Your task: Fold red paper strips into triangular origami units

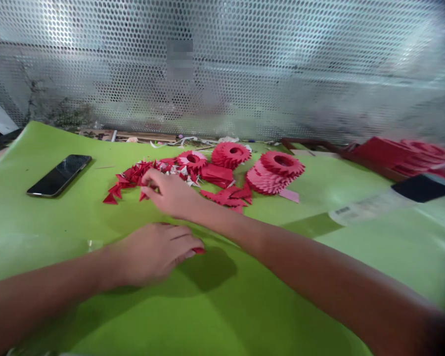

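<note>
My left hand (155, 253) is low over the green table cover (267, 306), its fingers closed on a small red folded paper piece (199, 250) that shows at the fingertips. Further forward, my right hand (172, 194) crosses to the left, thumb and forefinger curled in a pinch at the pile of red folded paper triangles (131, 174). A red paper triangle (143, 196) shows at its fingertips. White folded pieces (193, 179) lie behind this hand. To its right are a stack of red paper (218, 174) and loose red pieces (228, 196).
Ring-shaped paper models stand at the back: a red and pink one (192, 159), a red one (231, 153) and a taller one (274, 172). A black phone (60, 175) lies left. At right are a clear plastic bag (371, 205) and a tray of red paper (393, 155). A perforated metal panel (244, 74) rises behind.
</note>
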A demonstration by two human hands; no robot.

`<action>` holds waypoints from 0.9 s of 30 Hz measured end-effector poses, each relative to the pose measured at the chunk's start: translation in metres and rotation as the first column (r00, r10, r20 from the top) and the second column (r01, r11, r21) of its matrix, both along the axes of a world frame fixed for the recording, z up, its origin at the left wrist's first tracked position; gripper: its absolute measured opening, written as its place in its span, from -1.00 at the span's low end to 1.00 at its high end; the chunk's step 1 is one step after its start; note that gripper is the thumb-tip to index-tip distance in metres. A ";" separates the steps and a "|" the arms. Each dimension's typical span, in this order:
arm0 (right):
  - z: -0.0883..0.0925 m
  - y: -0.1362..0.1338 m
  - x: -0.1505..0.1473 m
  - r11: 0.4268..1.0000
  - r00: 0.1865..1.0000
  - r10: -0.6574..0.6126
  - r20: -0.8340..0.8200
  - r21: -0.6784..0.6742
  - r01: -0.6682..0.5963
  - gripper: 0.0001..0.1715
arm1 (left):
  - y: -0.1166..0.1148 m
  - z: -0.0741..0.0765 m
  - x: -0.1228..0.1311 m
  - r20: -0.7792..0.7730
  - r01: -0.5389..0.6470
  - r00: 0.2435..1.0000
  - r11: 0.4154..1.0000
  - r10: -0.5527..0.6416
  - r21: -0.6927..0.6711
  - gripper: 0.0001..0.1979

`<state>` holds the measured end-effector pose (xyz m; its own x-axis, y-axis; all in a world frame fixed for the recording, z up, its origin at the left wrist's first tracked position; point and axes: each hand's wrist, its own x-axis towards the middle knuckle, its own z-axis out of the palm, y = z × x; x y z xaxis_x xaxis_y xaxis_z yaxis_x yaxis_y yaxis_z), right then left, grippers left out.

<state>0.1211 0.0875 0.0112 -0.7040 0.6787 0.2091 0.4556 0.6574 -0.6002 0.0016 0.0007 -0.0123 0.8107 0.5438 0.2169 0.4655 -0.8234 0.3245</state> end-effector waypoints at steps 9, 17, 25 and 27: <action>-0.003 -0.021 0.107 0.931 0.958 -0.274 -0.089 -0.275 0.240 -0.70 | 0.001 0.004 -0.005 0.174 -0.230 0.892 0.749 0.418 -0.621 -0.58; -0.013 -0.038 0.105 0.900 0.974 -0.200 -0.106 -0.413 0.140 -0.76 | 0.006 0.001 -0.007 0.222 -0.180 0.872 0.707 0.436 -0.684 -0.55; -0.008 -0.047 0.110 0.898 0.937 -0.281 -0.206 -0.400 0.181 -0.70 | 0.011 0.009 -0.008 0.291 -0.058 0.878 0.689 0.380 -0.722 -0.60; -0.004 -0.049 0.110 0.915 0.925 -0.291 -0.243 -0.353 0.195 -0.72 | 0.010 0.010 -0.008 0.311 -0.037 0.879 0.702 0.361 -0.712 -0.63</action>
<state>0.2311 0.0383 0.0075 -0.4511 0.8843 0.1204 0.3544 0.3014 -0.8852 -0.0064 0.0110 -0.0023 0.5898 0.8076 0.0014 0.2856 -0.2102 0.9350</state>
